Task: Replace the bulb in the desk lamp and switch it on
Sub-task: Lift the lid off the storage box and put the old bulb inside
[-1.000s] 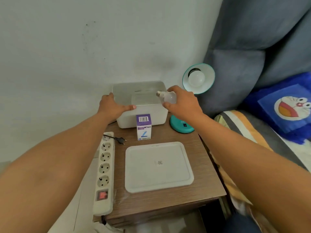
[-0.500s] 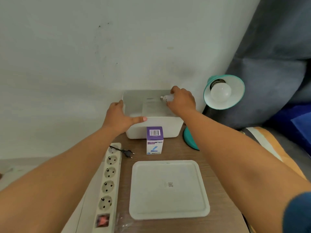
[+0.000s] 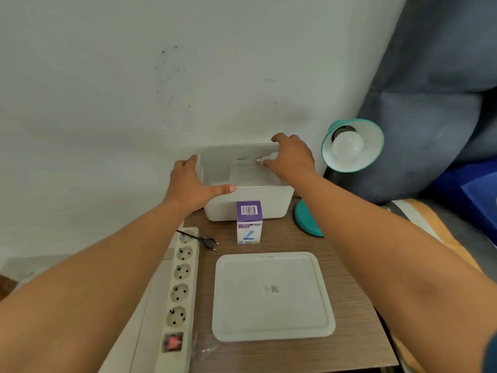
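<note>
The right hand [image 3: 291, 157] reaches over the open white box [image 3: 248, 203] at the back of the wooden desk [image 3: 347, 267], its grip closed around a loose bulb [image 3: 265, 159]; only the bulb's metal screw base and a sliver of white glass show past the fingers, pointing left inside the box near its far right corner. The left hand [image 3: 189, 184] rests on the box's near left corner, palm on the rim and thumb stretched along the front edge, its grip spread flat on the box rather than closed on anything. Right of the box stands the teal desk lamp [image 3: 352, 145], its shade tilted toward the camera with another white bulb [image 3: 348, 145] seated in the socket; that bulb does not look lit. The lamp's round teal base [image 3: 305, 220] sits on the desk just beside the box, partly hidden by the right forearm. In front of the box, touching or almost touching its front wall, stands a small purple and white bulb carton [image 3: 249, 222] with a barcode on top. Nearer the camera lies the box's white lid [image 3: 271, 294], flat on the desk. Along the desk's left edge runs a white power strip [image 3: 180, 292] with a red switch at its near end, and a black plug [image 3: 209, 241] lies loose on the desk beside the strip's far end, not pushed into any socket.
</note>
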